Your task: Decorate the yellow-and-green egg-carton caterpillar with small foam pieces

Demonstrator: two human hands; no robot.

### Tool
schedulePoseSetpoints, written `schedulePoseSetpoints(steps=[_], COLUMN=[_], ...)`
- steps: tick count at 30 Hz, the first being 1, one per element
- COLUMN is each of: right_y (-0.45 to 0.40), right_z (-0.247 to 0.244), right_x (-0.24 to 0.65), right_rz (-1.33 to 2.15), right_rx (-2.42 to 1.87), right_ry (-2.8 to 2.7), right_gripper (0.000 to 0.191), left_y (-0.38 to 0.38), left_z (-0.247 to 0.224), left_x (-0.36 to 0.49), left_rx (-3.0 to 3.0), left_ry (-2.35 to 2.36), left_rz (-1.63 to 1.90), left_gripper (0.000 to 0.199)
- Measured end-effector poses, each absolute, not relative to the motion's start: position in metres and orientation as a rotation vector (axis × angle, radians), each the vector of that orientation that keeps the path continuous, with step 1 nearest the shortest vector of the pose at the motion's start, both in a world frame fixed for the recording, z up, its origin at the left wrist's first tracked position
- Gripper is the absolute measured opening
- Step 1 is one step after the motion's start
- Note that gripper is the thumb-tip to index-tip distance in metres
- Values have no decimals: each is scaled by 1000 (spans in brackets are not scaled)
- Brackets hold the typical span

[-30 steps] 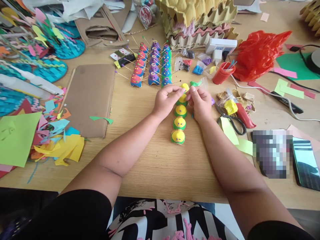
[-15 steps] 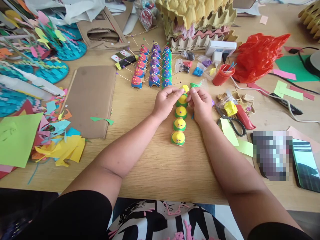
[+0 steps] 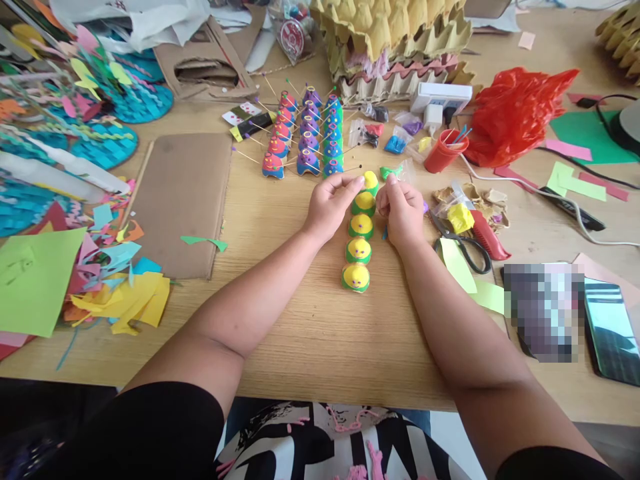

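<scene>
A green-and-yellow caterpillar [image 3: 361,225] of several joined clay-covered bumps lies lengthwise in front of me. Its nearest bump bears a small smiling face. My left hand [image 3: 331,202] is closed in a pinch beside the far bump, thumb and forefinger together at its left side. Across from it, my right hand [image 3: 401,208] is also pinched, just right of the caterpillar and a little apart from it. Whatever lies between the fingertips of either hand is too small to make out. Beyond the hands stand a red caterpillar [image 3: 280,133], a purple caterpillar [image 3: 309,130] and a blue-green caterpillar [image 3: 333,133] with pins stuck in them.
To the right lie scissors [image 3: 467,243], a yellow clay lump [image 3: 461,218], a red cup [image 3: 447,149] and a phone [image 3: 611,327]. A cardboard sheet [image 3: 180,200] and paper scraps [image 3: 135,293] are on the left. Egg trays [image 3: 395,40] are stacked at the back.
My hands have parted slightly, the right fingertips drawing away to the right from the far yellow bump, which now shows more fully. The caterpillars stay in place.
</scene>
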State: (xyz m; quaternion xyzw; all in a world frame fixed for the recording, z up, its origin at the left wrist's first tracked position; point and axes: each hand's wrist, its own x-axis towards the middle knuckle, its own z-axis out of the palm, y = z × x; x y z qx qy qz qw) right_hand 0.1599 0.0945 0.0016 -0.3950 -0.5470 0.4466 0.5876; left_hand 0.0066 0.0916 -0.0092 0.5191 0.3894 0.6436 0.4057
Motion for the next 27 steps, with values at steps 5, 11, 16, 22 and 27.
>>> schedulePoseSetpoints(steps=[5,11,16,22,27], right_y=[91,90,90,89,88], right_z=[7,9,9,12,15], right_x=[159,159,161,159,158], right_rz=[1125,1130,1052,1152,1171], right_rx=[-929,-946,-1007,-928,-935], right_ry=[-1246,-1227,-1284,-1234,-1240], right_gripper=[64,62,70,60,58], left_y=[92,90,89,92,95], left_z=[-9,-6,-4,-10,-14], left_x=[5,5,6,3,2], left_rx=[1317,1304,1304,1338,1408], left_ry=[983,981,978,965,966], left_rz=[1599,1607,1630,1584,1585], left_gripper=[51,51,53,47,38])
